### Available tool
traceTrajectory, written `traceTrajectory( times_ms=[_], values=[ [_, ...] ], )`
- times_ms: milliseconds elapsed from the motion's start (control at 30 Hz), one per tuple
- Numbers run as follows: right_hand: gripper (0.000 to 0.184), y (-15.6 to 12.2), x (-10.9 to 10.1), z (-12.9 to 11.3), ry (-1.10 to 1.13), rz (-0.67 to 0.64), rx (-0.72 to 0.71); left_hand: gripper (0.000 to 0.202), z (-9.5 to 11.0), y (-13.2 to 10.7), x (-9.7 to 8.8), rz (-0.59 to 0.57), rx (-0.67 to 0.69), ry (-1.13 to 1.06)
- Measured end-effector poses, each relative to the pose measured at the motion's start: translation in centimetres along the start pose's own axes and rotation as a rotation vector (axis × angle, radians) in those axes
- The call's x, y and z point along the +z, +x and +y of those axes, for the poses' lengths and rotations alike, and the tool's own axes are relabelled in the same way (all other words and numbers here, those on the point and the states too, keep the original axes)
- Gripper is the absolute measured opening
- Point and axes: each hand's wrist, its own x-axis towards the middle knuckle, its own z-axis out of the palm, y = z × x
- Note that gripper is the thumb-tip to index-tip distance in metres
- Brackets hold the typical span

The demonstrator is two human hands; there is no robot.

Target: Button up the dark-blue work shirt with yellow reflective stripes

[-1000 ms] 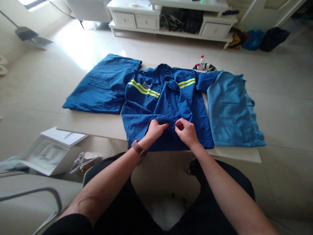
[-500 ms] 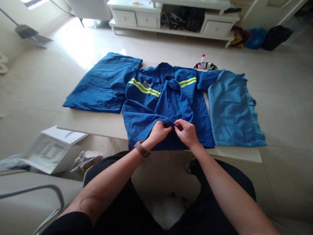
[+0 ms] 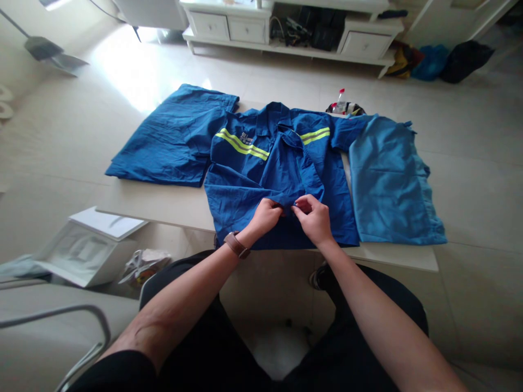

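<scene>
A dark blue work shirt with yellow-and-grey reflective stripes lies spread before me, collar pointing away. My left hand, with a brown watch at the wrist, is closed on a fold of its front near the hem. Just to the right, my right hand pinches the cloth between thumb and fingertips. A small gap separates the two hands. One front panel is bunched up above them. Exactly which edge the fingertips grip is too small to make out.
Folded dark blue trousers lie left of the shirt, a lighter blue garment right, all on a low pale table. A bottle stands behind it. An open white box sits on the floor at left; a white cabinet stands farther back.
My hands have drawn slightly apart, the left a little leftward and the right a little rightward, both still on the shirt cloth. The garments have stayed in place.
</scene>
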Motion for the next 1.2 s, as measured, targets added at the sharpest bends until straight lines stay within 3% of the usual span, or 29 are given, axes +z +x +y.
traceTrajectory(
  times_ms=[133, 200, 267, 433, 600, 767, 1000, 1200],
  values=[
    [0.034, 0.3, 0.1, 0.2, 0.117, 0.003, 0.112, 0.012, -0.3, 0.0, 0.2, 0.030, -0.071, -0.108],
    [0.033, 0.4, 0.0, 0.3, 0.149, -0.013, 0.131, 0.014, -0.2, -0.1, 0.4, 0.038, -0.053, -0.132],
    [0.028, 0.4, -0.1, 0.3, 0.153, -0.029, 0.128, 0.017, 0.0, -0.2, 0.5, 0.061, -0.043, -0.167],
    [0.024, 0.2, -0.3, 0.0, 0.063, -0.117, 0.033, 0.014, 0.2, -0.3, 0.6, 0.153, -0.175, -0.194],
    [0.011, 0.3, -0.3, -0.1, -0.012, -0.112, -0.029, 0.015, 0.4, -0.1, 0.7, 0.117, -0.098, -0.217],
    [0.014, 0.2, -0.5, -0.1, -0.029, -0.076, 0.002, 0.015, 0.3, 0.2, 0.9, 0.095, -0.037, -0.186],
    [0.015, 0.3, -0.2, 0.1, 0.018, 0.006, 0.117, 0.015, -0.5, 0.6, 1.4, 0.088, -0.062, -0.235],
    [0.019, 0.7, -0.2, 0.3, 0.128, -0.081, 0.132, 0.012, -1.8, 0.5, 1.5, 0.097, -0.153, -0.193]
  ],
)
